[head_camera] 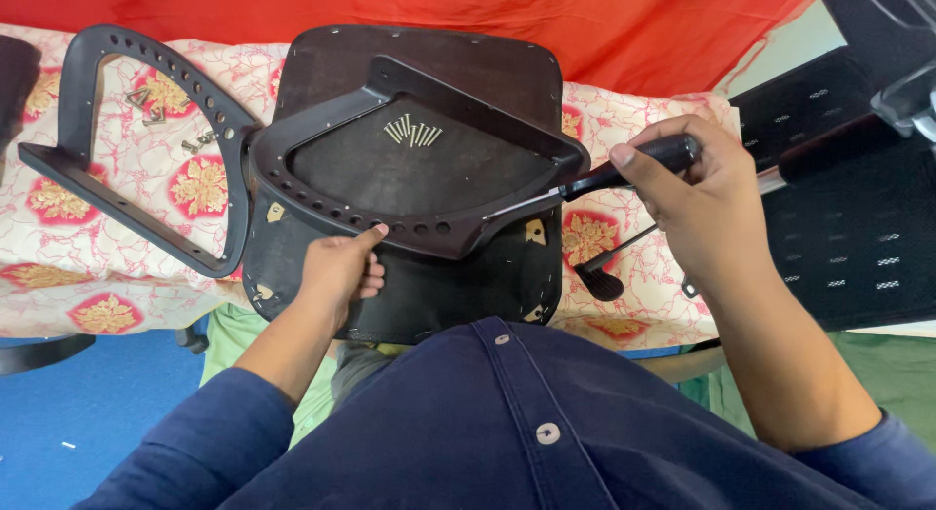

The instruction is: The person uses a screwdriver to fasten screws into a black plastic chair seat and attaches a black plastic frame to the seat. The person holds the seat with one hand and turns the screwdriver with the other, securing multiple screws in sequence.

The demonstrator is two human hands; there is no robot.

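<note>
On the floral cloth-covered table (117, 266), seen from the head camera, lies an upturned black chair seat (429, 286) with a black perforated plastic armrest bracket (390, 169) laid on it. Loose pale screws (412, 133) sit inside the bracket. The left hand (341, 271), fingers curled, presses its thumb on the bracket's rim. The right hand (697, 203) is closed around a black-handled screwdriver (595, 183), tip at the bracket's corner. A second black armrest bracket (146, 139) lies just beside.
</note>
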